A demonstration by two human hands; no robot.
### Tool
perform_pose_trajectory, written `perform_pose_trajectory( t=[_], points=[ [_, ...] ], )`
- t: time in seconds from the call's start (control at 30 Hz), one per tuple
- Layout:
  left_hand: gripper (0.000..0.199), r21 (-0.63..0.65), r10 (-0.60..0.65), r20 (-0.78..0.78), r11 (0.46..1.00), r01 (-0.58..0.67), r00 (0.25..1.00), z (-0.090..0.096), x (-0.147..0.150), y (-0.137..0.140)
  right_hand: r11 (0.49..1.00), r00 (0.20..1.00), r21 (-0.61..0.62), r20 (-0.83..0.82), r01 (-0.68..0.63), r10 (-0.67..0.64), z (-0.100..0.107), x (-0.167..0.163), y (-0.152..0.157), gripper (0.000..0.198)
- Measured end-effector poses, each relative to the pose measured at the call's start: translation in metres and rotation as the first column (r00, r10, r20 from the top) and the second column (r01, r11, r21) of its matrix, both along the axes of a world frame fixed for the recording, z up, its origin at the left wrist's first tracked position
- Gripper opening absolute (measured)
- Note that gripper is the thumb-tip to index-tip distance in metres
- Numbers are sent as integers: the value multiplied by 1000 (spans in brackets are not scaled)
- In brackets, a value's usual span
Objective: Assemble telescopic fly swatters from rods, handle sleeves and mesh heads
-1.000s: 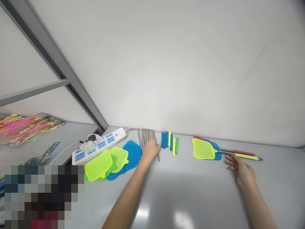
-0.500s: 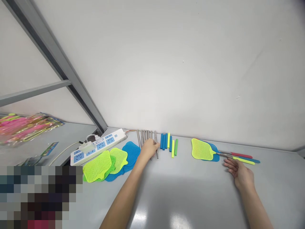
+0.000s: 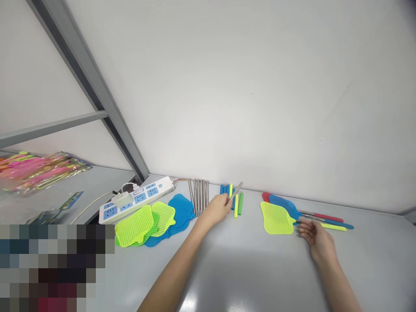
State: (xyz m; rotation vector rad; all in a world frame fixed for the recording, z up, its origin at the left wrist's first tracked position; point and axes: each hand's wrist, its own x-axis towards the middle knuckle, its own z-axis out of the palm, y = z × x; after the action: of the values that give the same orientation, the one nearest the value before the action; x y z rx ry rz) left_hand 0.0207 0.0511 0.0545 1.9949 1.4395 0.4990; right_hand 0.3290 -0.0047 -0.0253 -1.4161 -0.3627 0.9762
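Observation:
My left hand [image 3: 221, 207] is closed on a thin metal rod [image 3: 237, 190], which slants up to the right over several short foam grip tubes [image 3: 236, 206] in blue, yellow and green. More metal rods [image 3: 201, 195] lie in a row just left of it. At the right, my right hand [image 3: 313, 236] has its fingers loosely apart, at the shaft of a yellow fly swatter [image 3: 276, 219] and covering part of it. Behind that swatter lie a blue fly swatter [image 3: 282, 203] and a red one [image 3: 265, 196], their long handles pointing right.
Loose mesh swatter heads [image 3: 133, 225] in yellow, green and blue overlap at the left. Behind them a white power strip [image 3: 138, 199] carries plugs and cables. Bagged colourful goods [image 3: 45, 171] lie far left, beyond a metal post [image 3: 121, 145]. A white wall backs the table.
My left hand has moved right, lifting a rod from the row to above the tubes. The yellow swatter has shifted nearer me, uncovering more of the others. My right hand has slid left.

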Motion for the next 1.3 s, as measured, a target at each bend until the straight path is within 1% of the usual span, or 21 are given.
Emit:
perform_pose_trajectory(
  t=[0.1,0.23,0.47,0.53,0.6,0.7,0.73,0.77,0.83,0.93,0.97,1.0,1.13,1.23,1.3],
  points=[
    [27,-20,-60,39,998,61,997,-6,11,-6,993,992,26,-48,-118,119,1,-21,2,20],
    [24,-7,-76,49,997,77,996,-11,20,-11,973,972,62,-75,-220,225,4,-42,0,21],
    [23,51,-93,57,995,90,994,-12,30,-20,956,953,111,-107,-273,285,17,-58,-7,22],
    [24,67,-105,68,993,100,992,-13,35,-23,941,936,120,-120,-316,330,21,-64,-9,23],
    [25,79,-118,81,991,112,990,-14,39,-26,907,900,96,-123,-409,419,24,-74,-11,25],
    [27,87,-134,101,988,125,986,-15,42,-30,809,808,-32,-90,-587,583,27,-89,-15,30],
    [27,87,-136,105,988,127,985,-15,41,-32,783,788,-88,-80,-616,611,28,-93,-16,32],
    [27,86,-136,107,988,127,985,-15,40,-34,773,783,-122,-64,-622,619,28,-96,-17,34],
    [28,81,-132,106,989,124,986,-15,35,-40,778,790,-149,-33,-610,613,27,-96,-18,39],
    [28,66,-127,95,990,121,987,-14,23,-51,781,788,-138,3,-609,616,24,-84,-17,48],
    [28,58,-127,85,991,122,988,-14,19,-55,775,782,-140,7,-616,623,22,-79,-17,49],
    [28,50,-129,72,991,125,989,-13,15,-59,780,788,-145,9,-608,616,21,-73,-16,48],
    [28,36,-89,-7,995,89,996,-17,1,-71,831,837,-134,15,-540,546,17,-56,-13,44],
    [28,67,-36,-44,997,39,998,-25,-9,-77,846,851,-108,11,-522,526,19,-52,-13,43],
    [29,98,5,-32,995,-2,999,-32,-16,-81,853,855,-80,13,-516,518,20,-53,-14,40]
  ],
)
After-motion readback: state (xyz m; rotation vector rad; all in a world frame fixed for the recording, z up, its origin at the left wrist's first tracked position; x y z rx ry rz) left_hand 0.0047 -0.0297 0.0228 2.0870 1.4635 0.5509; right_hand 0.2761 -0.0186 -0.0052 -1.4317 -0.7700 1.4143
